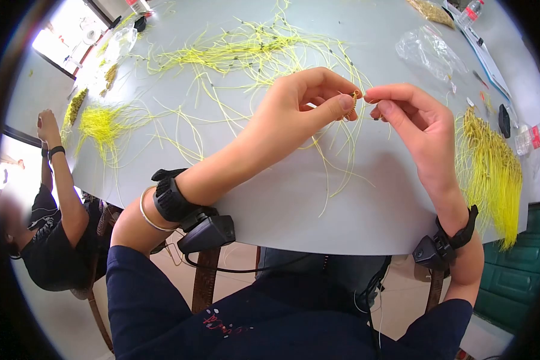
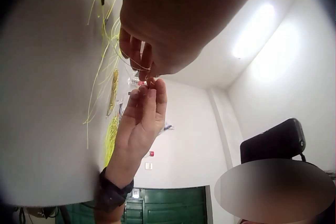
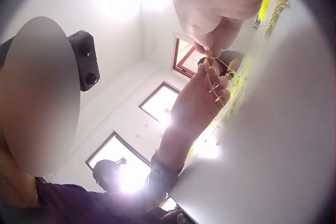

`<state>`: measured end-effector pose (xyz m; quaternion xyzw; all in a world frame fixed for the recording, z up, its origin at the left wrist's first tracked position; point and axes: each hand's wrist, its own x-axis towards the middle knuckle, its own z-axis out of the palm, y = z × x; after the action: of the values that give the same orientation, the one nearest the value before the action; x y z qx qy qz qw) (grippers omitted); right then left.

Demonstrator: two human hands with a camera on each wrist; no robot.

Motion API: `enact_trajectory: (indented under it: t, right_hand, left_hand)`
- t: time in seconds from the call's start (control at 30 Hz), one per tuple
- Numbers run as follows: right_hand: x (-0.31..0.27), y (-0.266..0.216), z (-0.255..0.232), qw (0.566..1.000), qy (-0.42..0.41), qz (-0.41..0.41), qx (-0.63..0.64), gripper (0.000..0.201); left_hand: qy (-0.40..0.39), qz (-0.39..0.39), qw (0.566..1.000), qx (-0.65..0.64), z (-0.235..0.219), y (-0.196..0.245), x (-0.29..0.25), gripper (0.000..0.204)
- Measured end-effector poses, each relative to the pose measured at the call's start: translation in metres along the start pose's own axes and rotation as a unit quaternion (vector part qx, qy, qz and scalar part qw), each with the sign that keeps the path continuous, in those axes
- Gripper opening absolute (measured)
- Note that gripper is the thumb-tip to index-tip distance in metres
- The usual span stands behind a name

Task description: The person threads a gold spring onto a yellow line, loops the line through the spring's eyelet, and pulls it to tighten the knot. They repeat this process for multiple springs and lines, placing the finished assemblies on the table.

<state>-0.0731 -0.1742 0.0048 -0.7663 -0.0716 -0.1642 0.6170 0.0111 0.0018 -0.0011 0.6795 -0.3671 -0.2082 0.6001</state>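
In the head view my left hand (image 1: 309,99) pinches a short gold twisted cord (image 1: 354,103) between thumb and bent forefinger. Thin yellow threads show around the left fingers. My right hand (image 1: 420,117) meets it from the right, its forefinger tip right at the cord's upper end. In the right wrist view the right hand's fingertips come together on the upper end of the cord (image 3: 211,79), while its lower part trails over the left hand's curled fingers. The left wrist view has both hands' fingertips close together, with the cord mostly hidden.
Loose yellow threads (image 1: 240,51) with dark bits spread over the grey table (image 1: 318,222). A bundle of gold-topped yellow tassels (image 1: 492,162) lies at the right edge, a yellow thread pile (image 1: 102,129) at left. Behind are a clear plastic bag (image 1: 429,51) and bottles. Another person (image 1: 54,222) sits at left.
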Motion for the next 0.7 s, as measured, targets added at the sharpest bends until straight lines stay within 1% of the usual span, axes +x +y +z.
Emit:
enact_trajectory:
  t: [0.13, 0.2, 0.23, 0.3, 0.43, 0.7]
  right_hand:
    - [0.0001, -0.0014, -0.0004, 0.999, 0.019, 0.020, -0.016, 0.015]
    - [-0.0002, -0.0014, -0.0007, 0.999, 0.024, 0.046, -0.002, 0.016]
    - [-0.0001, -0.0005, -0.0008, 0.999, 0.025, 0.046, -0.001, 0.016]
    - [0.0004, 0.0025, -0.0015, 0.997, 0.015, 0.062, 0.039, 0.016]
    - [0.0003, 0.0046, -0.0026, 0.995, 0.010, 0.077, 0.062, 0.017]
    - [-0.0006, 0.0036, -0.0052, 0.978, -0.014, 0.148, 0.144, 0.019]
  left_hand:
    - [-0.007, 0.006, 1.000, -0.010, 0.0011, -0.0009, 0.0003, 0.023]
    - [-0.020, -0.004, 1.000, 0.016, 0.0015, 0.0033, -0.0010, 0.025]
    - [-0.022, -0.004, 1.000, 0.017, 0.0017, 0.0043, -0.0018, 0.025]
    - [-0.021, 0.001, 1.000, 0.015, 0.0022, 0.0057, -0.0026, 0.027]
    - [-0.020, 0.000, 1.000, 0.016, 0.0030, 0.0057, -0.0021, 0.028]
    - [-0.021, -0.004, 1.000, 0.009, 0.0030, 0.0039, -0.0021, 0.024]
